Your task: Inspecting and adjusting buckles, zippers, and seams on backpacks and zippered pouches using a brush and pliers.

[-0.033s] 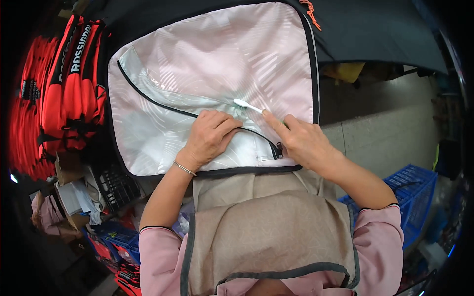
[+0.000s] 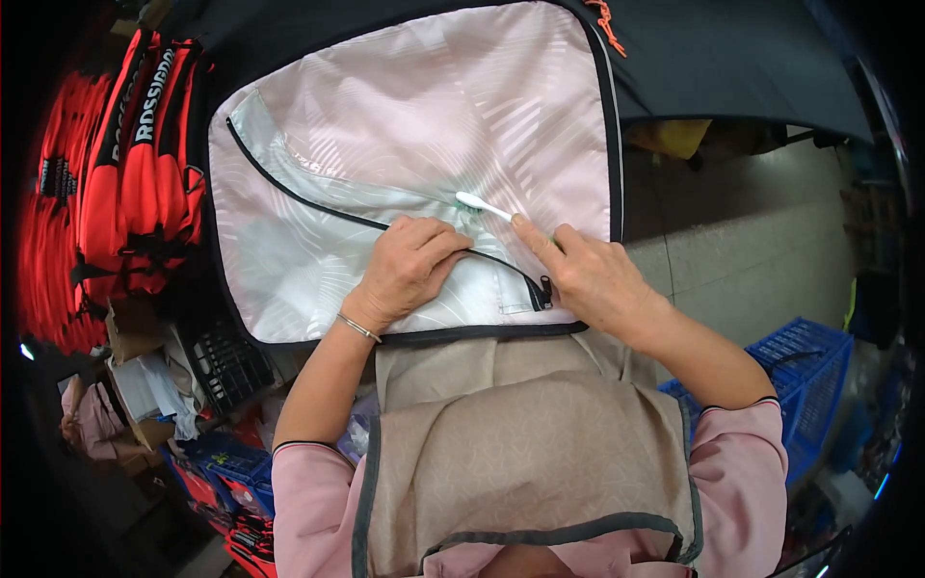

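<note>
At frame centre, our left hand (image 2: 405, 270) presses flat on the pale pink bag lining (image 2: 434, 116); our right hand (image 2: 588, 275) pinches a white tool (image 2: 485, 205) beside the half-open black pocket zipper (image 2: 366, 220).

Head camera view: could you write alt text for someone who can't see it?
Looking down, a person's right hand holds a small white stick over the pale pink lining of an opened black bag, while the left hand presses beside the lining's black zipper. Red bags hang at left; a blue crate sits at right.
</note>
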Available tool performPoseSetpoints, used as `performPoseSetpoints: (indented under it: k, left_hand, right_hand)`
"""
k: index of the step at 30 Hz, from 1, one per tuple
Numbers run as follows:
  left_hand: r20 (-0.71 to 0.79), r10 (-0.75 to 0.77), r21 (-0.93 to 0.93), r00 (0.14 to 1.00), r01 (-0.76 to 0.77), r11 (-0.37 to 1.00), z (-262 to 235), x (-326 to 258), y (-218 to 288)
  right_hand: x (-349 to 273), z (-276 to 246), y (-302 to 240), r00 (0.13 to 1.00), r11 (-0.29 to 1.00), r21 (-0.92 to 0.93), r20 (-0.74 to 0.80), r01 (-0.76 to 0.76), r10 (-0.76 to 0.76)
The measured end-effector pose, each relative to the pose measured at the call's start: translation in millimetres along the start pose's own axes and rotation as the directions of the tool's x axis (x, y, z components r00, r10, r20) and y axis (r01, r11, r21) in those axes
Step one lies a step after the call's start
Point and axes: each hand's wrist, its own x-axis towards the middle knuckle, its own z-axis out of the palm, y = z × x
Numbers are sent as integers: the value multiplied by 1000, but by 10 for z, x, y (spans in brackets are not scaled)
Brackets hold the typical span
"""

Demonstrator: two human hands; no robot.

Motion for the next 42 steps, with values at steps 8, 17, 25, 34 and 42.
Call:
performPoseSetpoints:
  k: [8, 17, 25, 34, 42]
  left_hand:
    - [-31, -68, -181, 997, 61, 982, 30, -119, -137]
    - [-99, -43, -239, 994, 18, 971, 44, -121, -45]
    - [146, 158, -339, 977, -101, 935, -13, -17, 507]
    - [-29, 91, -117, 995, -94, 989, 194, -363, 537]
    - [-253, 128, -113, 959, -161, 981, 502, -547, 407]
  right_hand:
    - [-270, -75, -161, 983, 994, 47, 161, -101, 93]
    - [-481, -145, -244, 966, 986, 117, 246, -117, 85]
    - [-578, -277, -347, 960, 982, 125, 258, -145, 109]
    - [-465, -123, -391, 979, 979, 99, 112, -179, 168]
    - [-701, -391, -589, 937, 977, 156, 339, -148, 88]
